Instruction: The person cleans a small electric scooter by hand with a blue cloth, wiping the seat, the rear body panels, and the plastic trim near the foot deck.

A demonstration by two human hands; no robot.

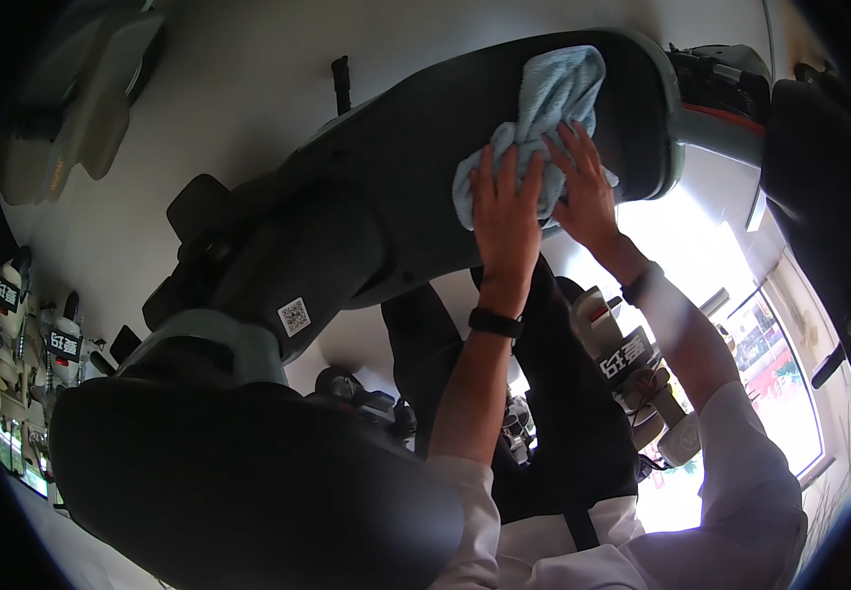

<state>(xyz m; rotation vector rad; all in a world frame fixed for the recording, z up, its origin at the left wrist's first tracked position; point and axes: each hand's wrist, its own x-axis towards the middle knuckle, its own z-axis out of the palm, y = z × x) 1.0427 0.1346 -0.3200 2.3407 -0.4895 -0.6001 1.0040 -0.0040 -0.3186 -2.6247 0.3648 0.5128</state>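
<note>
A light blue cloth [561,93] lies bunched on the dark floorboard section of a scooter [416,147]. My left hand [506,221] presses down on the cloth's near part, its fingers bent over the fabric. Close beside it, my right hand [585,192] grips the right side of the same cloth, its thumb toward the left hand. The palms and the fabric beneath them are hidden. A dark band circles each of my wrists.
The scooter's black seat [248,482] fills the lower left. A printed square code label [294,317] sits on its dark body. Another scooter's black seat [824,216] stands at the right, and a pale scooter [81,108] at the upper left. Bright window [770,364] at right.
</note>
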